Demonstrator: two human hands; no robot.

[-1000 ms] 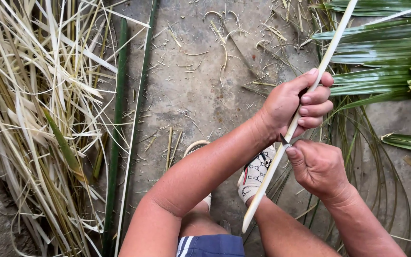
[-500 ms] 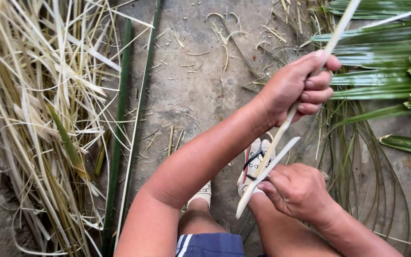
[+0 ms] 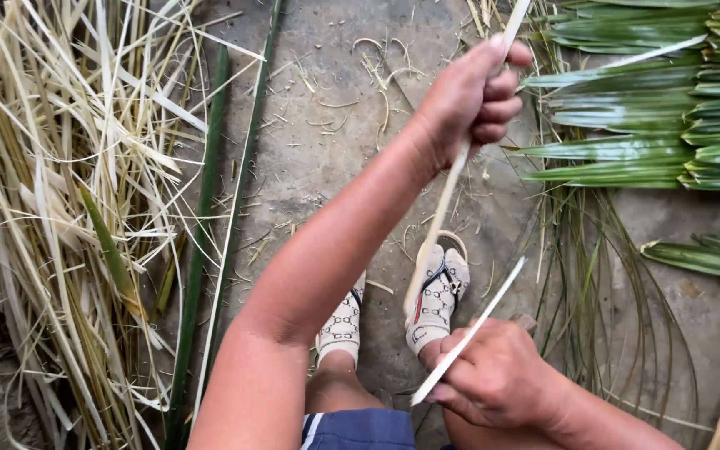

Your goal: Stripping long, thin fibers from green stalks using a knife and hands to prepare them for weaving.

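The left hand [image 3: 472, 96], raised at the far middle of the scene, is closed in a fist around a long pale cream leaf strip [image 3: 452, 192], which runs from above the fist down toward the feet. The right hand [image 3: 502, 379], low and near, is curled shut with its fingers pinching a second, shorter pale strip [image 3: 468, 342] that slants up to the right from the fingertips. The two strips lie close together between the hands; whether they join there cannot be told.

Beneath the hands, two feet in patterned cream socks and thong sandals [image 3: 435, 300] stand on the grey concrete floor [image 3: 327, 158], which is littered with small dry shavings. At the left lies a loose heap of dried straw-coloured leaf strips [image 3: 52, 208], with two long dark green stalks [image 3: 210, 208] along its right edge. At the far right lie stacked green palm leaves [image 3: 652, 108], and thin green ribs [image 3: 602, 292] curve down from them.
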